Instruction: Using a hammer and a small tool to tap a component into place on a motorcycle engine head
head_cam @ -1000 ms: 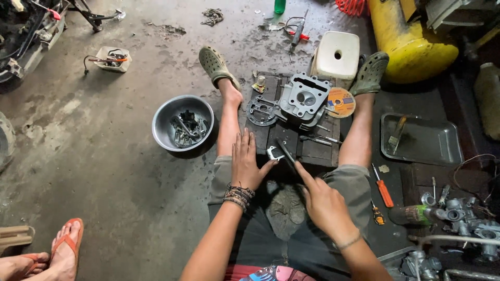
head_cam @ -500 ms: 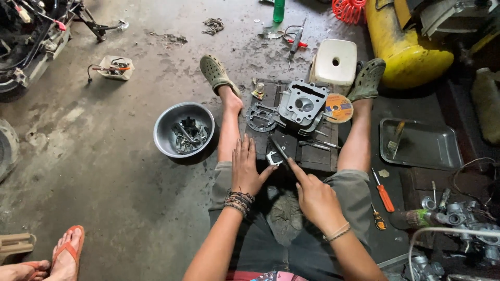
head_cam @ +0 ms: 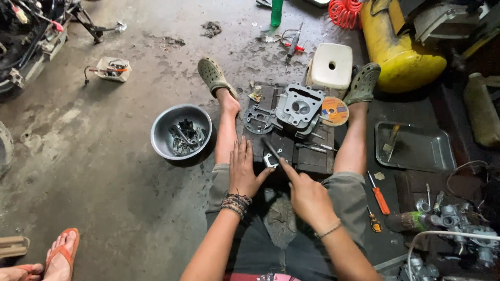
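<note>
Left hand [head_cam: 244, 171] lying flat, steadying small metal bracket [head_cam: 270, 160]; right hand [head_cam: 307, 196] gripping dark tool [head_cam: 272, 148], working it against bracket on board [head_cam: 312, 158]

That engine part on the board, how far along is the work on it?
The cylinder head sits stripped on the board, with loose parts already in the metal bowl. Both hands are on a small metal piece: left hand steadying, right hand applying a dark tool. Nothing is reassembled yet.
</note>
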